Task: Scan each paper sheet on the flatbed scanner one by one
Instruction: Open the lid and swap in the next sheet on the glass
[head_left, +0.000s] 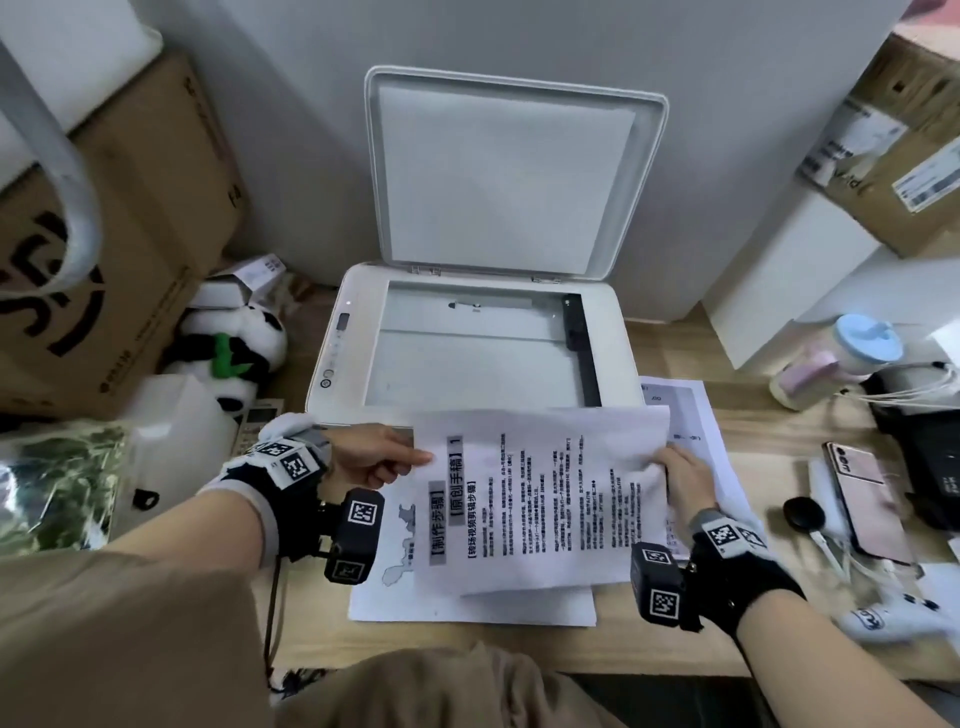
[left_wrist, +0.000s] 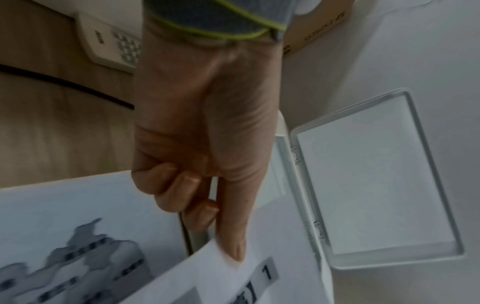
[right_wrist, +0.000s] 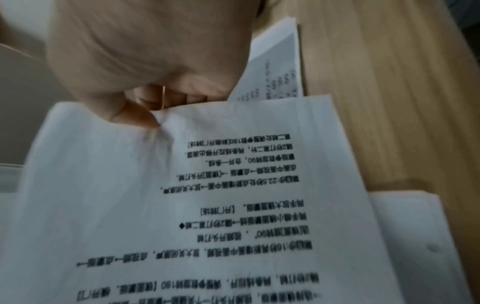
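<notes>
A white flatbed scanner (head_left: 332, 364) stands at the back of the desk with its lid (head_left: 509, 171) raised and the glass (head_left: 467, 364) bare. I hold a printed text sheet (head_left: 545, 499) just in front of it, above the desk. My left hand (head_left: 379, 454) pinches its left edge, thumb on top (left_wrist: 231, 236). My right hand (head_left: 685, 475) pinches the right edge, thumb pressed on the paper (right_wrist: 137, 117). Below the sheet lies another sheet (head_left: 415, 587) with a grey drawing.
More printed paper (head_left: 691, 415) lies right of the scanner. A phone (head_left: 862, 499), a black round object (head_left: 804, 513) and cables sit at the right. A panda plush (head_left: 228, 348), cardboard boxes (head_left: 130, 234) and a keypad device (left_wrist: 109, 47) crowd the left.
</notes>
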